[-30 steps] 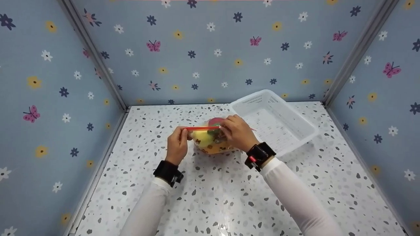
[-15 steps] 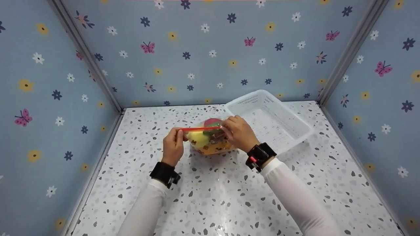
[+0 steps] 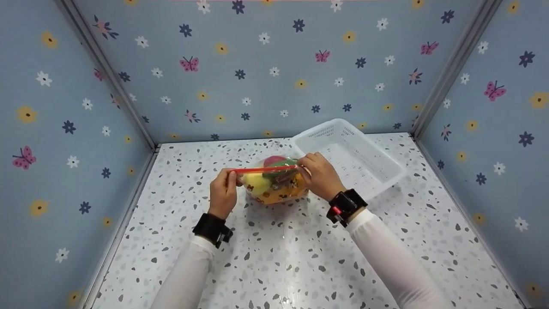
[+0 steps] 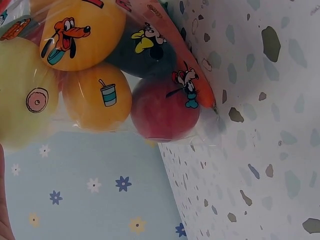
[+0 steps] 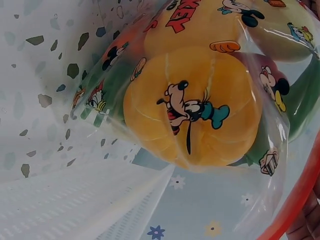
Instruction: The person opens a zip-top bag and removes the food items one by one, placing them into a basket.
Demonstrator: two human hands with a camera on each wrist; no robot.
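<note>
Bag (image 3: 279, 195): we see it toward the far side of the table (image 3: 274, 266), see-through and printed with cartoon figures; whether its base rests on the surface or hangs just above, we cannot tell.
Red strip (image 3: 263, 170): it runs nearly straight along the bag's upper edge, probably drawn out so the edge lies flat rather than folding. We cannot tell if it is sealed.
Inside: rounded, toy-like pieces crowd together, among them a pale yellow piece (image 3: 257, 183), a red piece (image 4: 165, 112) and an orange pumpkin-like piece (image 5: 192, 110); their bulk, we judge, gives the bag its bulging body.
Left hand (image 3: 223, 193): thumb and fingers pinch the strip's left end, likely as an anchor.
Right hand (image 3: 321, 176): thumb and fingers pinch the strip's other end, likely to hold it taut between both grips; the back of the hand hides some fingers.
Wrists: we see black wristbands (image 3: 210, 227) below white sleeves (image 3: 396, 257).
Basket (image 3: 369, 151): white and slotted, it stands askew beyond the right hand, a spot that we think leaves room to work.
Surface: white, grey-speckled, glossy toward us.
Room: pale blue walls (image 3: 274, 94) with flowers and butterflies, grey metal trim (image 3: 103, 64) at the corners.
</note>
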